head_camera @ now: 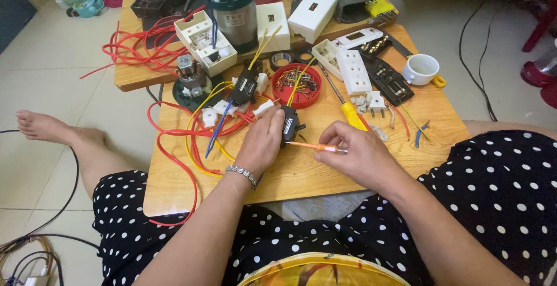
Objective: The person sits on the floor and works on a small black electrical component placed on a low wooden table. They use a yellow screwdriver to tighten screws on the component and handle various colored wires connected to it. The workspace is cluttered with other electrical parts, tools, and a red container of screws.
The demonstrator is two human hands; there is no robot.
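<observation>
left hand [262, 142]: clasps a boxy black plastic switch [289, 125] on the wooden table [307, 173] | right hand [358, 156]: pinches a slim orange screwdriver [316, 146], tip at the switch | nearby: round red dish [297, 85] (small metal bits inside), glossy red wires [174, 158]

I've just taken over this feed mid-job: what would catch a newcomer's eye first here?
The two hands at the middle of the low wooden table: the left hand steadies a small black switch while the right hand points a thin orange screwdriver at it. To their left sprawls a tangle of red and yellow wires, and just behind sits a red round dish of small metal parts.
</observation>
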